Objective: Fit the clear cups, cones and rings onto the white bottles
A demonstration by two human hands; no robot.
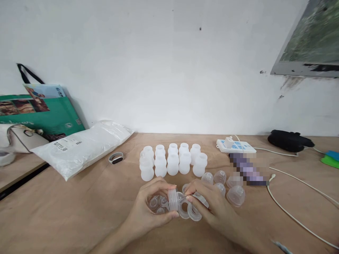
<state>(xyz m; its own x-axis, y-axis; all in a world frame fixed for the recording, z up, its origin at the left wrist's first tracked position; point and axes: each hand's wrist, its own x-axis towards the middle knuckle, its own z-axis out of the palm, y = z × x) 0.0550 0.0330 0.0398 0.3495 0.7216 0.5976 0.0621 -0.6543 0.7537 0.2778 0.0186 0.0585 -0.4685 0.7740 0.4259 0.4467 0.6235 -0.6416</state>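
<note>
Brown wooden table (92, 211) beneath white bottles (173, 164), clear domes (236, 196), power strip (247, 147).

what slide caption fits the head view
Left hand holds a ribbed ring, right hand pinches a clear tip, near white bottles.

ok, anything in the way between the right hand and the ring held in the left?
No obstruction visible. Only the clear nipple spans from the ring in the left hand to the right hand's fingertips. Loose rings lie on the table below.
</note>
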